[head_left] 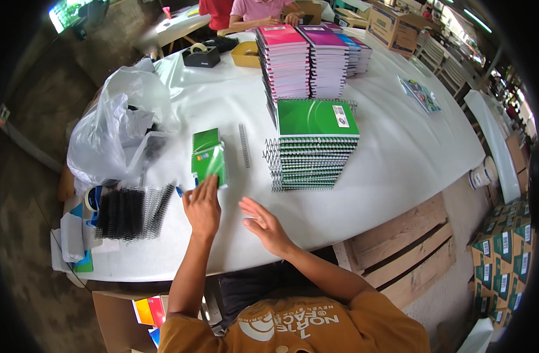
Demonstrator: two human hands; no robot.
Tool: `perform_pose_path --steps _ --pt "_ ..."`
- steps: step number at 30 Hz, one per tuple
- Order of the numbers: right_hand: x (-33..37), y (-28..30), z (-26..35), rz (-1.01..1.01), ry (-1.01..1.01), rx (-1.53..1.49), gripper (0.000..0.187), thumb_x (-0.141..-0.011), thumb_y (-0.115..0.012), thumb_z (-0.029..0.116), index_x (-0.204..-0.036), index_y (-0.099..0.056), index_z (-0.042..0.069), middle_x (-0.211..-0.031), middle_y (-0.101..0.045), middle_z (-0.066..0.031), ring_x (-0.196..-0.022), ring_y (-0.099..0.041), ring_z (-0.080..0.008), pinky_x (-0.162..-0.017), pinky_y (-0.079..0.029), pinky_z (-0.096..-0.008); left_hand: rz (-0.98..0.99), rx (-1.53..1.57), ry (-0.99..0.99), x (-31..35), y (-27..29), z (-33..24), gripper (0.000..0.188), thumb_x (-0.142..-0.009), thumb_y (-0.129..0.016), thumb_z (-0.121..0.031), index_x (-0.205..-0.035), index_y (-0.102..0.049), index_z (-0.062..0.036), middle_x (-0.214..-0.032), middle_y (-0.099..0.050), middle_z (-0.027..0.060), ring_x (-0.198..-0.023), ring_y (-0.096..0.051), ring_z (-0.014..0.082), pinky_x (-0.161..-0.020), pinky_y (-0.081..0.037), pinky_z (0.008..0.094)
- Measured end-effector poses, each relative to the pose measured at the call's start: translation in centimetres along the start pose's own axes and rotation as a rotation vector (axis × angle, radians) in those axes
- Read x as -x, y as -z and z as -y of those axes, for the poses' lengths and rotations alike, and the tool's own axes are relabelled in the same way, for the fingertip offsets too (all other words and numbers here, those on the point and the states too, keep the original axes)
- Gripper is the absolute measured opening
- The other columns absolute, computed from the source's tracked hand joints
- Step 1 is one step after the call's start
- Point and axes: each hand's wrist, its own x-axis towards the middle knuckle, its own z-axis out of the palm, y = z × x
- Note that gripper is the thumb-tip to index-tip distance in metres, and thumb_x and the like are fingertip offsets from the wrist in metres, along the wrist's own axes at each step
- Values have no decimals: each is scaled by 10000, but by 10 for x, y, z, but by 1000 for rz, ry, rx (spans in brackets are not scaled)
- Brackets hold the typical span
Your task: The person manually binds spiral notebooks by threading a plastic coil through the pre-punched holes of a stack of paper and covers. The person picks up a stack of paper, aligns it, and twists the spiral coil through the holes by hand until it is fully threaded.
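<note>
On the white-covered table (pixel 399 147), a small stack of green notebooks or covers (pixel 206 140) lies in front of me, its near part glossy and slightly blurred. My left hand (pixel 203 206) reaches to its near edge, with stretched fingers resting on the cover. Small blue tips (pixel 179 191) show beside those fingers; what they belong to is hidden. To the right, my right hand (pixel 264 228) hovers over the table, fingers apart and holding nothing. A loose wire coil (pixel 244 145) lies just right of the green stack. Farther right rises a tall pile of green spiral notebooks (pixel 318 120), with coils sticking out on its left.
Black coils (pixel 125 213) lie bunched at left, below a clear plastic bag (pixel 122 123). Behind stand pink notebooks (pixel 281 38), purple notebooks (pixel 322 36), a tape dispenser (pixel 201 56) and a yellow tray (pixel 246 55). A person (pixel 263 10) sits across. An open carton (pixel 113 320) stands below left.
</note>
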Motion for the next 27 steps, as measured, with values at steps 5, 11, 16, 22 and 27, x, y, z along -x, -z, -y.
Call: perform_pose_path --steps 5,11,16,22,27 --pt "-14 -4 -7 53 -92 -137 633 -909 -563 194 -1415 -231 8 -1427 -330 -159 -1316 -324 -268 -1034 -332 -368 42 7 113 -44 0 11 318 -864 -554 -143 -1181 -576 -129 -1189 -602 30 -1085 -542 195 -898 -351 388" --pt "-9 -12 -11 -305 77 -43 632 -856 -630 215 -1360 -299 25 -1331 -395 -117 -1237 -358 -183 -1016 -313 -314 254 359 -39 33 43 -78 471 -746 -608 -45 -1213 -548 -38 -1090 -572 176 -978 -544 354 -808 -434 427" --pt "-5 35 6 10 281 226 165 -876 -561 69 -1029 -586 13 -988 -632 -84 -946 -590 -167 -841 -450 -291 -167 404 -24 41 61 -73 539 -811 -690 -306 -1177 -485 34 -1089 -512 228 -998 -518 351 -833 -436 443" --pt "-4 49 6 125 168 192 235 -763 -691 43 -974 -589 19 -916 -634 -41 -887 -593 -122 -774 -470 -279 389 1263 586 67 14 -44 379 -877 -592 -163 -1128 -466 92 -1047 -550 230 -945 -513 299 -892 -407 387" --pt "-8 52 -6 179 190 194 267 -765 -670 31 -1028 -625 17 -944 -668 -73 -850 -601 -131 -750 -471 -277 592 735 171 58 18 -15 339 -827 -567 -77 -1136 -498 45 -1056 -551 221 -921 -540 314 -842 -424 394"
